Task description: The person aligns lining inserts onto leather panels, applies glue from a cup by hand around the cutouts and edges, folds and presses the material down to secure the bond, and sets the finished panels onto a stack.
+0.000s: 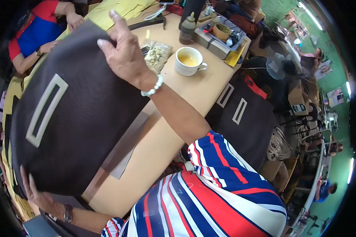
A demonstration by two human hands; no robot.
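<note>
A large dark brown leather-like panel (83, 106) is held up tilted over the table, with a cream rectangular frame strip (46, 110) on its face. My right hand (124, 55), wearing a pale bead bracelet, is closed on the panel's upper right edge; some of its fingers are hidden. At the panel's lower left edge, my left hand (37, 193) grips it, with fingers showing on the near face and a band on the wrist. Below the panel, a flat grey-brown strip (126, 154) lies on the tan table (162, 146).
A white cup (189, 61) with yellowish liquid stands near a bag of pale bits (157, 55), a squeeze bottle (187, 29) and a tool tray (217, 37). Another dark panel with cream frames (249, 122) hangs at right. A co-worker (39, 31) works beside yellow sheets (114, 12).
</note>
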